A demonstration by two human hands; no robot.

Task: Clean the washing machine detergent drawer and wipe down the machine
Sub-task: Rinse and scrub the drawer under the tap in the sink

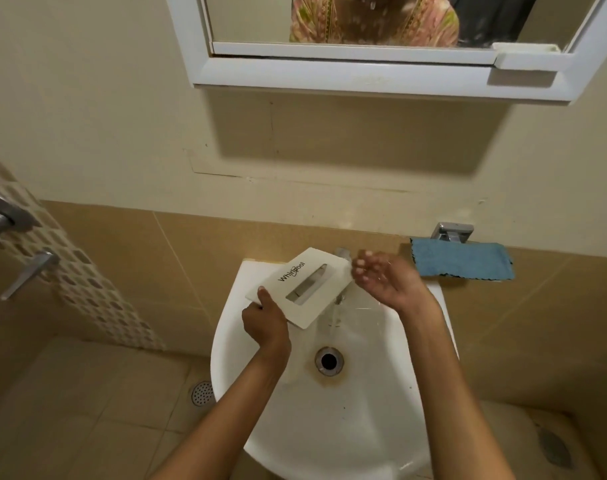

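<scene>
1. Detergent drawer (300,287): flat white plastic faceplate w/ slot handle, tilted over round white ceramic sink (364,427).
2. Left hand (264,322) pinches its near corner.
3. Right hand (385,277) fingers loosely spread, above sink by running water (333,311).
4. Fuzzy blue cloth (463,259) right of sink.

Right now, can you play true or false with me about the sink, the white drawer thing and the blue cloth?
1. The left hand holds the white detergent drawer over the sink. True.
2. The drawer front has no writing on it. False: it shows a brand name printed in dark letters.
3. Water is running from the tap into the sink. True.
4. The blue cloth is in the right hand. False: the cloth lies on the ledge beside the sink, and the right hand is open and empty.
5. The sink drain is covered by a plug. False: the drain hole is open.
</scene>
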